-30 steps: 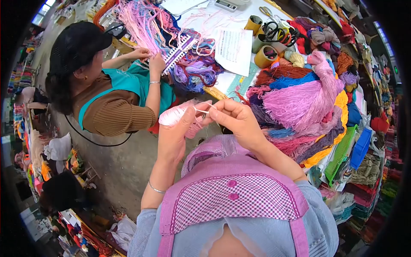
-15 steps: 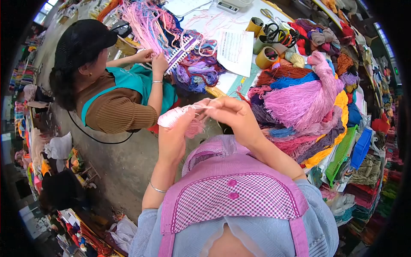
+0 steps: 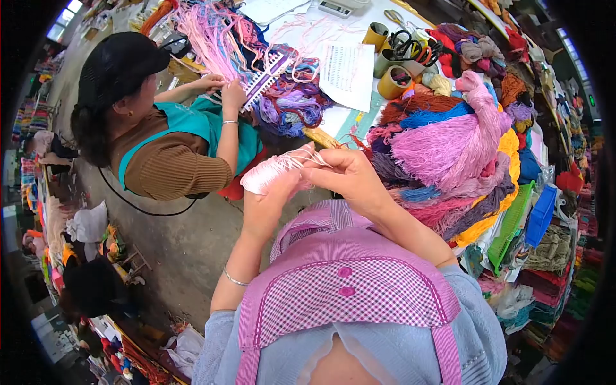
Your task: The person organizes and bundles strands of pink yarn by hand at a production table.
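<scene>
My left hand (image 3: 273, 200) is closed around a pale pink skein of thread (image 3: 262, 176), whose bundled end sticks out to the left. Close against it, my right hand (image 3: 346, 173) pinches light pink strands at the skein's upper right. Loose loops of the thread cross between the fingertips of both hands. Both hands are held up in front of my purple apron (image 3: 353, 256), above the floor by the table's corner. Part of the skein is hidden behind my left fingers.
At left, a person in a teal apron (image 3: 192, 122) handles pink strands at a white-and-purple card (image 3: 266, 82). The table holds a printed sheet (image 3: 346, 74), cylindrical holders (image 3: 393, 83) with scissors, and a heap of coloured yarn (image 3: 436, 144). Green (image 3: 511, 228) and blue baskets (image 3: 542, 217) are at right.
My right hand has turned and drawn nearer the left. Strands now loop over the skein, which shows more fully. The other person's hands have shifted slightly.
</scene>
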A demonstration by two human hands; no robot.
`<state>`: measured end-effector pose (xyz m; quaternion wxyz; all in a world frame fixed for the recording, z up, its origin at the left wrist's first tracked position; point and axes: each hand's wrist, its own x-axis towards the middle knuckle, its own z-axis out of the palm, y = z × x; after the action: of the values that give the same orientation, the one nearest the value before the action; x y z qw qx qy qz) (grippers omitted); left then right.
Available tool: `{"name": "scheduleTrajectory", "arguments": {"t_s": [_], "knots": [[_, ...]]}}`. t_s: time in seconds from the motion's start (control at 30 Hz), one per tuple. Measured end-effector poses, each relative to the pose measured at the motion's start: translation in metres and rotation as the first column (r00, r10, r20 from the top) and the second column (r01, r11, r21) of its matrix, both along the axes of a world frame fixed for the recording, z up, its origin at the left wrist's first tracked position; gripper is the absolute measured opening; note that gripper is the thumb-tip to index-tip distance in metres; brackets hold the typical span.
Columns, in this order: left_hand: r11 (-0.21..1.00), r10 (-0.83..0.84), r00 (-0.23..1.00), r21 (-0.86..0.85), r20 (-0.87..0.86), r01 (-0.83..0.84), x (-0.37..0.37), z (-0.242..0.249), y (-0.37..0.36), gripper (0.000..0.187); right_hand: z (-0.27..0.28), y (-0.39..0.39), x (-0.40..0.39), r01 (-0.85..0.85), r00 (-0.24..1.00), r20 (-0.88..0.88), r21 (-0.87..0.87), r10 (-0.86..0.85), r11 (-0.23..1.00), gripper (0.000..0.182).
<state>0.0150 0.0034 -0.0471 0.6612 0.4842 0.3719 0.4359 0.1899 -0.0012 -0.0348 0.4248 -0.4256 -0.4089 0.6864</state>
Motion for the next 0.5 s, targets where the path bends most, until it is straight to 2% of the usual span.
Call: {"name": "scheduleTrajectory", "arguments": {"t_s": [0.17, 0.27, 0.4, 0.43, 0.5], "knots": [[0.982, 0.105, 0.991, -0.168, 0.085, -0.090, 0.000, -0.015, 0.001, 0.021, -0.004, -0.001, 0.002, 0.011, 1.000, 0.008, 0.041, -0.011, 0.999, 0.015], [0.972, 0.140, 0.982, -0.206, 0.128, -0.112, 0.003, -0.014, 0.001, 0.017, -0.011, 0.000, 0.003, 0.009, 1.000, 0.009, 0.032, -0.010, 0.999, 0.017], [0.962, 0.192, 0.975, -0.220, 0.112, -0.164, 0.004, -0.013, 0.001, 0.018, -0.010, 0.001, 0.004, 0.048, 0.999, -0.020, 0.012, -0.048, 0.999, 0.016], [0.980, 0.144, 0.977, -0.159, 0.154, -0.119, 0.004, -0.011, 0.004, 0.023, -0.010, 0.002, 0.003, 0.047, 0.999, -0.021, 0.012, -0.047, 0.999, 0.016], [0.992, 0.095, 0.977, -0.096, 0.190, -0.078, 0.005, -0.007, 0.009, 0.028, -0.009, 0.007, 0.000, 0.104, 0.929, -0.326, -0.226, -0.176, 0.969, 0.019]]}}
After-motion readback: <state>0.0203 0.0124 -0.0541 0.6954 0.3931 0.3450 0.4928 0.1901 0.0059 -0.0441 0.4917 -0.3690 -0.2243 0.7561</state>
